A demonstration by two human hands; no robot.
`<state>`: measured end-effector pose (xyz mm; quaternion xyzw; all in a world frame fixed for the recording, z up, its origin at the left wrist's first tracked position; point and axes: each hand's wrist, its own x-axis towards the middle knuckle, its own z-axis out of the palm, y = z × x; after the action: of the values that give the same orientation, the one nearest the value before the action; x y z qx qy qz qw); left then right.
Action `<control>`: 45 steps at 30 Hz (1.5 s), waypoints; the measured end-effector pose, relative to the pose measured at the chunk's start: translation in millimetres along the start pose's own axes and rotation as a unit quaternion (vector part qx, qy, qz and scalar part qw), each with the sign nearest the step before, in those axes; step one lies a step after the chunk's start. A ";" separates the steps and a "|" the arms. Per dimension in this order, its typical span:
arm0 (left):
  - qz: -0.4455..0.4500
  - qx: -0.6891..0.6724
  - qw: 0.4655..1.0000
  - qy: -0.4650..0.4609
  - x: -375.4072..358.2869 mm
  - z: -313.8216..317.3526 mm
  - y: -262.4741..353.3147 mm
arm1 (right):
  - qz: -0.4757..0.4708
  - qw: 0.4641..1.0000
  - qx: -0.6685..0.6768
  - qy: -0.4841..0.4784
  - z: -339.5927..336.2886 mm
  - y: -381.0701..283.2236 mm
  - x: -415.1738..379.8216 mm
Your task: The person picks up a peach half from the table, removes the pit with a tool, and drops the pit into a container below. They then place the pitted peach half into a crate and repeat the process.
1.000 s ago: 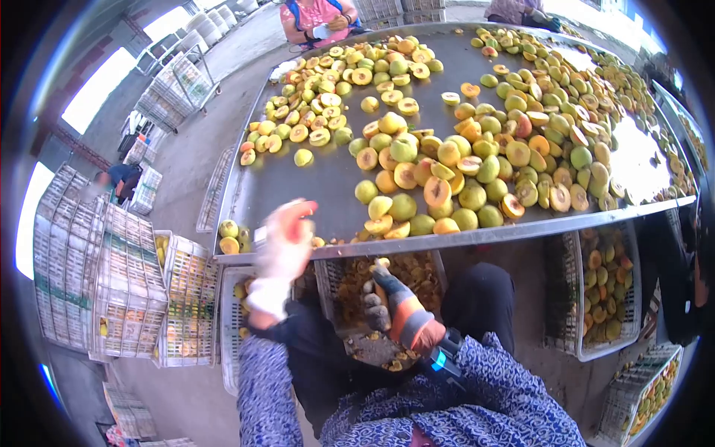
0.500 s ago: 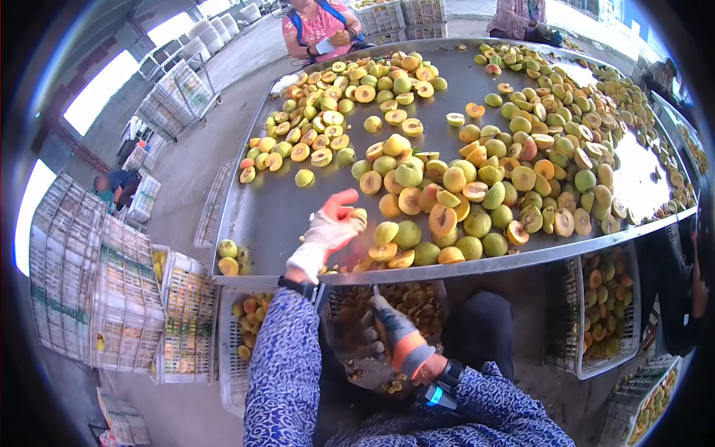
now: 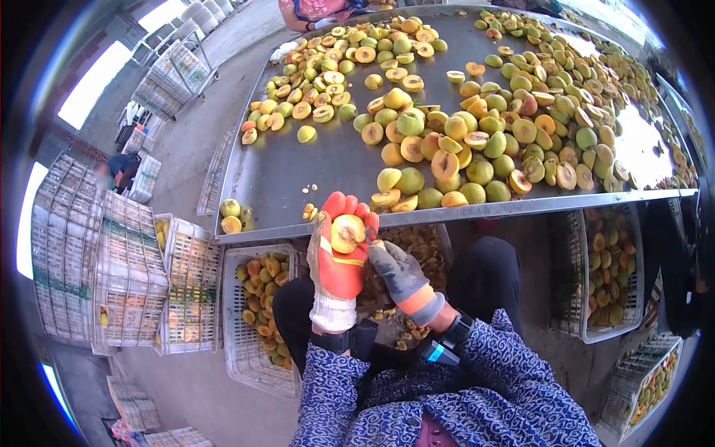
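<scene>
In the head view, my left hand (image 3: 339, 257), in a red-orange and white glove, is palm up at the table's near edge. It holds a peach half (image 3: 347, 234) with the cut face up and a hollow or stone at its middle. My right hand (image 3: 406, 276), in a grey glove with an orange band, is closed beside it. A small thin tool (image 3: 371, 235) shows at its fingertips, against the fruit; the rest of it is hidden in the glove. Several small stones or scraps (image 3: 310, 211) lie on the metal table (image 3: 298, 175) just beyond my left fingers.
Many peach halves (image 3: 477, 141) are heaped on the table. Below it stand a white crate of fruit (image 3: 234, 335), a container of scraps (image 3: 417, 242) between my knees and another crate (image 3: 577, 328) at right. Stacked crates (image 3: 130, 276) stand left. A person (image 3: 320, 11) is across the table.
My left hand has drawn back from over the table toward my right hand, turning palm up with the peach half. My right hand has risen to meet it. The view has tilted down.
</scene>
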<state>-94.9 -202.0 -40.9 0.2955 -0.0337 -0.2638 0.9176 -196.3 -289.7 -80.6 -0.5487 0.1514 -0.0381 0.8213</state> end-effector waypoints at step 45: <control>0.065 0.397 0.915 0.036 -30.6 29.1 -15.0 | 0.167 0.958 0.142 -0.186 -6.4 -5.3 -21.3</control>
<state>-134.4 -212.2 -22.4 0.6420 -0.1220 -0.1582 0.7402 -217.9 -292.6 -73.6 -0.3905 0.0783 0.1815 0.8991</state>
